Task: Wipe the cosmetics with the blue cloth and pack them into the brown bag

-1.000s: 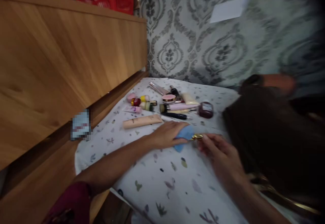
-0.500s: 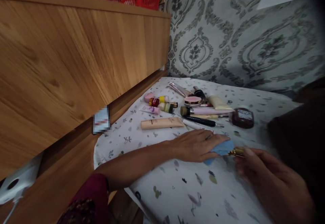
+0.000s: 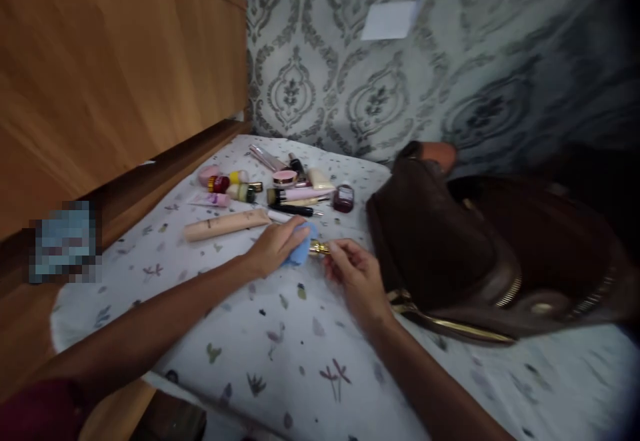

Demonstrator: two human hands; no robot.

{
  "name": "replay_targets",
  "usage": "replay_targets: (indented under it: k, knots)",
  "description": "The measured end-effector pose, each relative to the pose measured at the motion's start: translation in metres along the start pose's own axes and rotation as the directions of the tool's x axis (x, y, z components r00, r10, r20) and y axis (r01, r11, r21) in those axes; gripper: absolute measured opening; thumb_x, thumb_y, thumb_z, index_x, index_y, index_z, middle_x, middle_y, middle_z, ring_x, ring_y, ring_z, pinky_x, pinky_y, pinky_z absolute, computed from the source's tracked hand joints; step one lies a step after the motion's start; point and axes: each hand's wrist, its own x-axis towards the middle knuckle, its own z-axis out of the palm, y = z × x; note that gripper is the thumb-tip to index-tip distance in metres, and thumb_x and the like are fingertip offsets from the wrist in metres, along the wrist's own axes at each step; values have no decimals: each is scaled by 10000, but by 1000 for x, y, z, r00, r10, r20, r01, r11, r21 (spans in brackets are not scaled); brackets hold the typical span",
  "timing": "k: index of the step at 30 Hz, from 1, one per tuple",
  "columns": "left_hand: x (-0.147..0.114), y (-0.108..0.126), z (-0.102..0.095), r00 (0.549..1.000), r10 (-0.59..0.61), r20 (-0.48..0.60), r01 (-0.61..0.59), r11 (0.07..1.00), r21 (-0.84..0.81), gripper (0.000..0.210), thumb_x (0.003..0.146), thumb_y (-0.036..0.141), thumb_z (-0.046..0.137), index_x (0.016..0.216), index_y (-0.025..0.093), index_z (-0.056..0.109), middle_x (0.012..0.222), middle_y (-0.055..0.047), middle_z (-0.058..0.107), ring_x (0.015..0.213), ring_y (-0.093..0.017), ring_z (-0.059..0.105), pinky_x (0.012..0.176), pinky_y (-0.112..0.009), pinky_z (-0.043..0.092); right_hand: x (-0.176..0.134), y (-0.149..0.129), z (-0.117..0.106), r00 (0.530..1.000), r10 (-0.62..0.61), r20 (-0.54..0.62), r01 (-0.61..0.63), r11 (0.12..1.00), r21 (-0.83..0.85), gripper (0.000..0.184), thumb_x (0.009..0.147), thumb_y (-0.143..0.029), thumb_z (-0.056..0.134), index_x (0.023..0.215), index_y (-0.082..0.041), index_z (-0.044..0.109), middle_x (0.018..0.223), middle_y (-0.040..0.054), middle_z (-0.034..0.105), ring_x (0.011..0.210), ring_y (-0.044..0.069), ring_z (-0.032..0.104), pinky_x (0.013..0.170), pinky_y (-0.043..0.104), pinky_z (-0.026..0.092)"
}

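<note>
My left hand (image 3: 273, 246) is closed on a light blue cloth (image 3: 303, 249), just above the printed sheet. A small shiny gold cosmetic tube (image 3: 319, 247) sticks out from the cloth's right side. The fingers of my right hand (image 3: 359, 274) pinch the tube's free end; its other end is hidden by the cloth. Beyond my left hand lie a beige squeeze tube (image 3: 225, 225), a black-handled brush (image 3: 297, 210) and a pink compact (image 3: 285, 178). A small dark red jar (image 3: 343, 198) stands farther back.
A dark brown bag (image 3: 450, 247) with gold zips sits to the right. Wooden furniture (image 3: 125, 61) borders the left side, and a patterned wall (image 3: 325, 81) rises behind. Several small bottles and tubes, among them a red bottle (image 3: 219, 184), lie at the back left.
My view has swung to the right, bringing the brown bag into sight and shifting the cosmetics leftward in the picture. Both hands keep their hold on the cloth and gold tube.
</note>
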Motion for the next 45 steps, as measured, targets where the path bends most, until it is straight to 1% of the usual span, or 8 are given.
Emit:
replay_targets:
  k: [11, 13, 15, 18, 21, 27, 34, 45]
  knots:
    - [10, -11, 2, 990, -66, -121, 44, 983, -177, 448, 963, 560, 342, 684, 220, 430, 681, 15, 481, 688, -156, 482, 711, -283, 437, 1, 0, -2, 999, 16, 52, -23, 990, 136, 387, 688, -531, 771, 792, -193, 615, 587, -22, 622, 437, 88, 490, 407, 206, 314]
    - [9, -10, 0, 990, -74, -122, 52, 983, -174, 421, 974, 546, 325, 781, 220, 506, 758, -6, 555, 769, -175, 539, 772, -293, 456, 2, 0, -2, 999, 29, 28, -33, 987, 155, 402, 680, -539, 776, 750, -188, 592, 574, -20, 623, 427, 82, 486, 405, 201, 312]
    - [5, -7, -1, 996, -56, -72, 43, 986, -163, 377, 975, 530, 346, 1051, 227, 558, 945, -33, 635, 920, -202, 586, 851, -312, 468, 2, -1, -3, 999, 48, -8, -45, 982, 183, 429, 668, -555, 780, 722, -188, 567, 558, -22, 618, 422, 78, 483, 403, 198, 311]
    - [0, -5, 1, 996, 17, 83, -9, 995, -101, 630, 880, 526, 569, 1402, 232, 375, 1240, -82, 611, 1098, -253, 588, 925, -351, 480, 3, -1, -4, 997, 78, -21, -72, 974, 216, 462, 652, -577, 785, 697, -193, 533, 549, -25, 616, 416, 79, 486, 404, 199, 314]
    - [-2, -5, 4, 990, 74, 119, -77, 997, 22, 773, 799, 449, 697, 1445, 239, 329, 1364, -112, 551, 1158, -283, 577, 980, -389, 468, 3, -1, -5, 996, 92, 5, -91, 971, 220, 468, 650, -583, 782, 694, -198, 519, 560, -24, 624, 417, 85, 497, 407, 203, 323]
    - [-1, -3, 5, 988, 92, 122, -97, 995, 32, 459, 864, 426, 620, 1266, 237, 503, 1182, -67, 666, 1021, -250, 633, 887, -368, 503, 3, 0, -6, 996, 81, 38, -86, 979, 183, 460, 676, -597, 753, 705, -200, 525, 569, -28, 623, 418, 84, 488, 413, 205, 320]
    - [-2, -1, 3, 982, 72, 173, -67, 997, -33, 429, 887, 483, 580, 1209, 205, 526, 1000, -26, 679, 851, -198, 617, 760, -293, 482, 1, -3, -6, 996, 82, 32, -86, 981, 174, 458, 689, -578, 756, 669, -195, 507, 536, -50, 559, 410, 60, 428, 396, 189, 260]
    - [0, 0, 1, 982, 3, 189, 31, 984, -176, 420, 881, 502, 569, 1156, 184, 547, 957, -37, 662, 905, -224, 606, 772, -306, 493, 2, 2, -7, 997, 52, 56, -61, 984, 168, 422, 694, -560, 764, 726, -190, 564, 591, -31, 611, 447, 75, 486, 417, 198, 314]
